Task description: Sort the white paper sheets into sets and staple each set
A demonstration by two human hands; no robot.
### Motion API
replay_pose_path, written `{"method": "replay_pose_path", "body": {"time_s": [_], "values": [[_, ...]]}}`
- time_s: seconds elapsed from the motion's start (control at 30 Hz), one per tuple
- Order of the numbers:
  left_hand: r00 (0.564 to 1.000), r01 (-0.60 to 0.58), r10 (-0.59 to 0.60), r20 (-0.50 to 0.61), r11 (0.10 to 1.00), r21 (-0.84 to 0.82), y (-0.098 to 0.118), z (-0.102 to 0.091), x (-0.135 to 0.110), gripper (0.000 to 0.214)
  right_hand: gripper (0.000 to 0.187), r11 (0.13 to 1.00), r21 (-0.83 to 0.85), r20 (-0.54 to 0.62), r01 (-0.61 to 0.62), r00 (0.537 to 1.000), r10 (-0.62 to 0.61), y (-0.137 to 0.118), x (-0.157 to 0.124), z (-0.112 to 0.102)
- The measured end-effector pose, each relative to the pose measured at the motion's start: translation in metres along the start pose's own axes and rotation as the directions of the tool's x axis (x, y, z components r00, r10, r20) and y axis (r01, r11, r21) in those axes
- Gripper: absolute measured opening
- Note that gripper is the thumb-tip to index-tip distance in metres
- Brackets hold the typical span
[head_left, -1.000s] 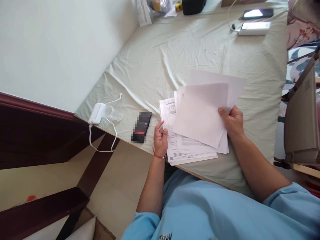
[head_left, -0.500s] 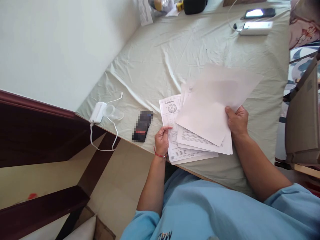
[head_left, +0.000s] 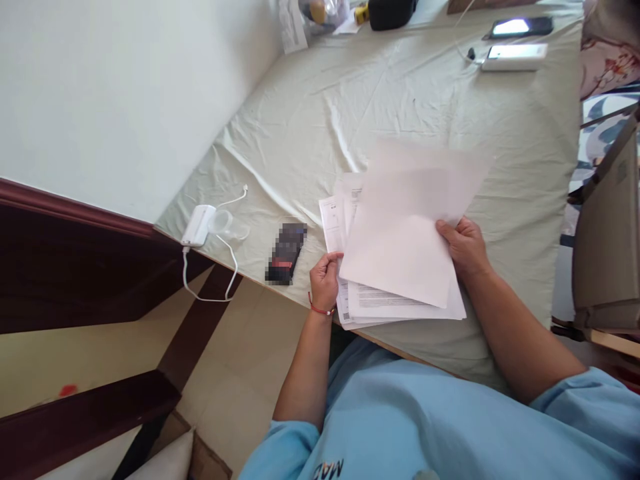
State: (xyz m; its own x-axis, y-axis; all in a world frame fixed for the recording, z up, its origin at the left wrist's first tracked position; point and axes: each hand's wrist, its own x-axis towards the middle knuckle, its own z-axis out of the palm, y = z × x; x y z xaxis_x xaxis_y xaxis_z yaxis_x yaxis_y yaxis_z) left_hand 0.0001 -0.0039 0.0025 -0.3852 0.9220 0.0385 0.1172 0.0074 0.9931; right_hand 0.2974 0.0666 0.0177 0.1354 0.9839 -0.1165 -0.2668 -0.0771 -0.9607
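My right hand (head_left: 466,245) is closed on the right edge of a blank-faced sheet of paper (head_left: 410,220), thumb on top, fingers hidden beneath. Under that sheet lie several printed papers (head_left: 390,301), fanned out unevenly; whether the right hand grips some of these too I cannot tell. My left hand (head_left: 325,277), with a red cord at the wrist, pinches the left edge of the printed sheets (head_left: 330,223) between thumb and fingers. To the left of that hand lies a dark, pixelated object (head_left: 286,253).
A white adapter (head_left: 199,225) with a cable and a small clear cup (head_left: 223,222) are at the table's left corner. Far right are a white power bank (head_left: 515,57) and a lit phone (head_left: 521,27). A black case (head_left: 393,13) stands at the back; a chair (head_left: 605,220) is at right.
My right hand has moved left and slightly down with the blank sheet, which now covers more of the printed papers and the stamped page. The left hand stays in place.
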Motion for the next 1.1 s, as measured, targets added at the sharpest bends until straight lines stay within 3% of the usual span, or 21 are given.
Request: {"method": "replay_pose_path", "body": {"time_s": [0.4, 0.5, 0.6, 0.73, 0.97, 1.1], "values": [[0.992, 0.118, -0.122, -0.010, 0.975, -0.187, -0.001, 0.001, -0.003, 0.024, 0.043, 0.998, 0.000, 0.111, -0.069, 0.991, 0.069, 0.006, -0.008, 0.007], [0.996, 0.084, -0.088, -0.026, 0.988, -0.133, -0.001, 0.000, -0.003, 0.036, 0.040, 0.998, -0.020, 0.143, -0.064, 0.987, 0.067, 0.007, -0.009, 0.006], [0.999, 0.034, -0.029, 0.037, 0.990, -0.134, 0.002, 0.000, -0.005, 0.043, 0.035, 0.997, -0.081, 0.159, -0.006, 0.987, 0.019, 0.010, -0.009, 0.003], [0.997, 0.057, -0.047, 0.060, 0.983, -0.177, 0.005, 0.003, -0.005, 0.047, 0.032, 0.991, -0.128, 0.179, 0.038, 0.984, -0.015, 0.013, -0.006, 0.000], [0.994, 0.106, -0.105, 0.012, 0.988, -0.112, -0.004, 0.003, -0.001, 0.051, 0.024, 0.997, -0.072, 0.051, 0.032, 0.998, -0.029, 0.011, -0.005, 0.002], [0.997, 0.076, -0.075, 0.015, 0.991, -0.112, -0.005, 0.002, -0.001, 0.052, 0.019, 0.987, -0.136, -0.010, 0.086, 0.996, -0.088, 0.012, -0.004, 0.001]]}}
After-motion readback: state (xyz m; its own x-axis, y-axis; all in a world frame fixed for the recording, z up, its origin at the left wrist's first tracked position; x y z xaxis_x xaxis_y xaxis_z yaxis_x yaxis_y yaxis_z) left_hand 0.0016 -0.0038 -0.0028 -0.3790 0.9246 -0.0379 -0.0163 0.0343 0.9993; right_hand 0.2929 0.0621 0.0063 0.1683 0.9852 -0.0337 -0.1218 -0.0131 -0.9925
